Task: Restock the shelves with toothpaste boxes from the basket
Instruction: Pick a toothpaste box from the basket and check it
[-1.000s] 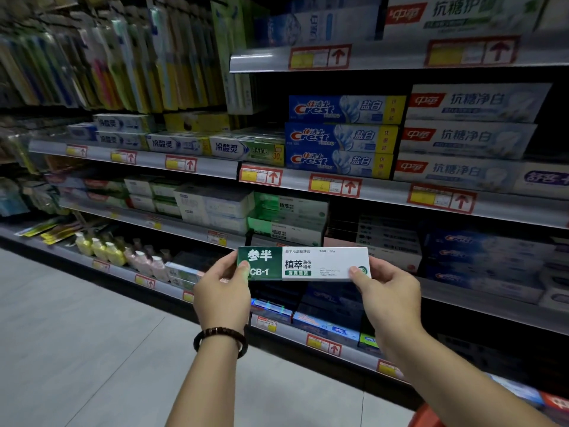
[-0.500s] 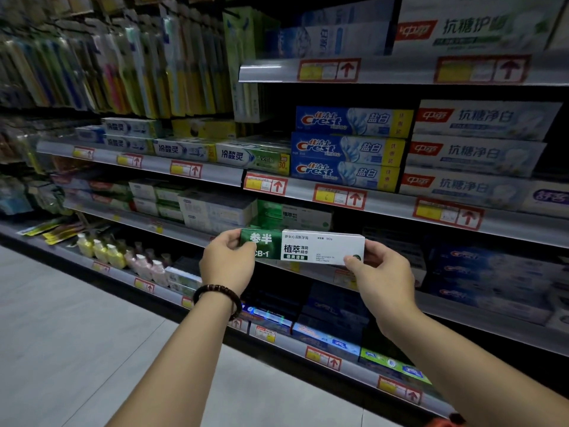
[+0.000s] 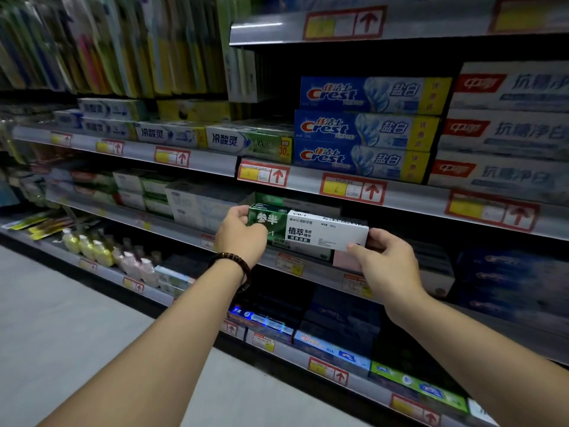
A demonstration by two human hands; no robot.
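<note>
I hold a green-and-white toothpaste box (image 3: 311, 231) level, lengthwise, in both hands. My left hand (image 3: 238, 234), with a dark bead bracelet on its wrist, grips the green end. My right hand (image 3: 386, 261) grips the white end. The box sits at the front edge of the second shelf (image 3: 289, 261), in front of a stack of like green boxes (image 3: 271, 199). The basket is not in view.
Blue Crest boxes (image 3: 363, 131) and white-and-red boxes (image 3: 505, 134) fill the shelf above. Small bottles (image 3: 101, 252) stand on a lower shelf at left, and toothbrush packs (image 3: 107, 44) hang at upper left. Grey floor (image 3: 55, 334) lies at lower left.
Both hands have carried the box up and forward, from in front of the lower shelves to the second shelf's edge. The view has moved closer to the shelving.
</note>
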